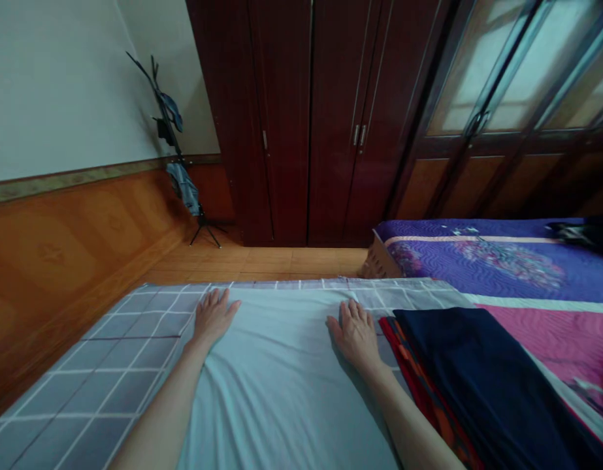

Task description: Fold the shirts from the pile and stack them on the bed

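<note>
A light blue cloth (281, 365), perhaps a garment, lies spread over a grey checked sheet (110, 365). Wrinkles run along its nearer part, while its far end looks smoother. On its far left corner rests my left hand (213, 316), palm down with the fingers stretched out. My right hand (355, 331) lies flat near the far right corner, fingers spread and thumb pointing inward. Neither hand grips anything. Right of my right forearm sits a stack of folded cloths, dark navy (477, 372) on top with red and orange pieces (413, 372) beneath.
Beyond the sheet's far edge stand a dark red wardrobe (311, 130) and, at left, a coat stand (176, 143) with hanging items. A purple and pink floral cover (507, 261) spreads at right, beside a woven-looking basket or crate (379, 258). Windows line the right wall.
</note>
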{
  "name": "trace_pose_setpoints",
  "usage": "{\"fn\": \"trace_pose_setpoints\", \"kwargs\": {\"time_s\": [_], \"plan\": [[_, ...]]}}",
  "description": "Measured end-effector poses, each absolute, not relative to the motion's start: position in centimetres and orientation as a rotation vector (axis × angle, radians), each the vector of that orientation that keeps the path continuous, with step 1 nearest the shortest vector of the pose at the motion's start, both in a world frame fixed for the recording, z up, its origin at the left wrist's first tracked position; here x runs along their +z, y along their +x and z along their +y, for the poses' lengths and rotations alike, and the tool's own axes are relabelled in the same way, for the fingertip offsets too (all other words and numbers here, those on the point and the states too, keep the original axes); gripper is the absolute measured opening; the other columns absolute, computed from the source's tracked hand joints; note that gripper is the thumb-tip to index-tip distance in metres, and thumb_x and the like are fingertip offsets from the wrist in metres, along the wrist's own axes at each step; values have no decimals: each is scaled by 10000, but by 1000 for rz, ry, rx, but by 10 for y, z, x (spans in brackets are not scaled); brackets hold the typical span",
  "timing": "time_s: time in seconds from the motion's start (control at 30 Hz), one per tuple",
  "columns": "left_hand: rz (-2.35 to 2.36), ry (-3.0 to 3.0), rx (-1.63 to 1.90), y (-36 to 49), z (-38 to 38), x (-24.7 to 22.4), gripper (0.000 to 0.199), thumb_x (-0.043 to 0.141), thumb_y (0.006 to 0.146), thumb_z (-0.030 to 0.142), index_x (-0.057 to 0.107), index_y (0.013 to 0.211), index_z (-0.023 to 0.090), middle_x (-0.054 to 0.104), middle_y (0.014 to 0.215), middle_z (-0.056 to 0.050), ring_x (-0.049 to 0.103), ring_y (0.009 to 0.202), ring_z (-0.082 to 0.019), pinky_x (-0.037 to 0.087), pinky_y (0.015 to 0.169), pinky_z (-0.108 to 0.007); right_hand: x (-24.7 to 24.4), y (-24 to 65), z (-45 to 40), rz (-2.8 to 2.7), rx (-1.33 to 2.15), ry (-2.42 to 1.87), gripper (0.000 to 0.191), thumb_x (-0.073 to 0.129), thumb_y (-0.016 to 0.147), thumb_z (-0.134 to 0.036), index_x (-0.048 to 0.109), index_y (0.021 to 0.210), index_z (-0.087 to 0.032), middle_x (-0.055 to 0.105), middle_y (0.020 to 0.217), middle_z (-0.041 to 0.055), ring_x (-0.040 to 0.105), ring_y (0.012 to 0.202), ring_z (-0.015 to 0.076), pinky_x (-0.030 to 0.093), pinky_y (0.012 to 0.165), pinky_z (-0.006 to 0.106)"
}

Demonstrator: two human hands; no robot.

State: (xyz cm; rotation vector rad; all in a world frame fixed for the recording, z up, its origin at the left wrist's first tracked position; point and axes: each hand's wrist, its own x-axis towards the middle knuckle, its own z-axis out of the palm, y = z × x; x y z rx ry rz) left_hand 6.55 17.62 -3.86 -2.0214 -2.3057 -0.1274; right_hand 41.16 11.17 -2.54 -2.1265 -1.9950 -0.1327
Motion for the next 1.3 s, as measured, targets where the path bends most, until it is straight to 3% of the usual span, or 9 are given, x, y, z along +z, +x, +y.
{"fn": "trace_pose_setpoints", "kwargs": {"time_s": [0.27, 0.47, 0.63, 0.73, 0.83, 1.0, 1.17, 1.3], "plan": [[-2251, -1925, -223, 57, 181, -45, 606, 255, 938, 500, 376, 1404, 130, 373, 1450, -162, 311, 1336, -323, 281, 1041, -508, -31, 422, 121, -1896, -92, -2187, 551, 340, 937, -398, 436, 1360, -60, 413, 1427, 154, 330, 1313, 345, 233, 1059, 461], [-2251, -1926, -258, 48, 185, -44, 576, 297, 929, 466, 455, 1337, 91, 437, 1398, -175, 389, 1281, -313, 332, 1019, -464, -30, 424, 124, -1837, -108, -2241, 621, 389, 914, -423, 407, 1366, 3, 372, 1428, 235, 291, 1325, 393, 227, 1050, 489], [-2183, -1966, -310, 48, 187, -38, 562, 297, 931, 427, 426, 1349, 74, 454, 1383, -171, 394, 1285, -278, 318, 1043, -413, -26, 420, 121, -1984, -99, -2129, 568, 395, 917, -431, 409, 1390, -116, 305, 1492, 138, 229, 1370, 312, 185, 1084, 452], [-2204, -2069, -227, 49, 186, -39, 543, 301, 935, 417, 426, 1357, 98, 424, 1421, -147, 358, 1321, -263, 299, 1062, -414, -26, 421, 120, -1999, -105, -2142, 586, 381, 916, -438, 422, 1370, -69, 320, 1476, 177, 254, 1356, 332, 171, 1081, 482], [-2245, -2059, -202, 54, 184, -40, 564, 285, 941, 440, 416, 1369, 96, 382, 1447, -166, 313, 1347, -297, 271, 1067, -486, -25, 419, 119, -1974, -161, -2177, 623, 385, 904, -452, 432, 1347, -16, 327, 1451, 242, 257, 1342, 385, 165, 1062, 533], [-2197, -2187, -175, 69, 180, -38, 628, 285, 928, 535, 341, 1425, 154, 299, 1502, -119, 247, 1386, -275, 212, 1100, -475, -27, 402, 113, -2247, -168, -1946, 667, 415, 884, -541, 407, 1393, -109, 325, 1470, 188, 262, 1355, 345, 228, 1064, 459], [-2196, -2189, -197, 82, 174, -28, 681, 249, 930, 568, 259, 1457, 137, 211, 1529, -142, 158, 1414, -272, 176, 1107, -486, -37, 396, 111, -2206, -277, -1974, 705, 425, 881, -550, 417, 1377, -49, 354, 1434, 244, 279, 1334, 388, 229, 1058, 497], [-2068, -2382, -226, 96, 167, -20, 701, 236, 924, 598, 196, 1475, 167, 169, 1544, -116, 96, 1428, -245, 104, 1130, -472, -43, 397, 110, -2286, -299, -1819, 689, 411, 880, -564, 427, 1377, -87, 356, 1443, 211, 279, 1341, 368, 242, 1063, 484]]}}
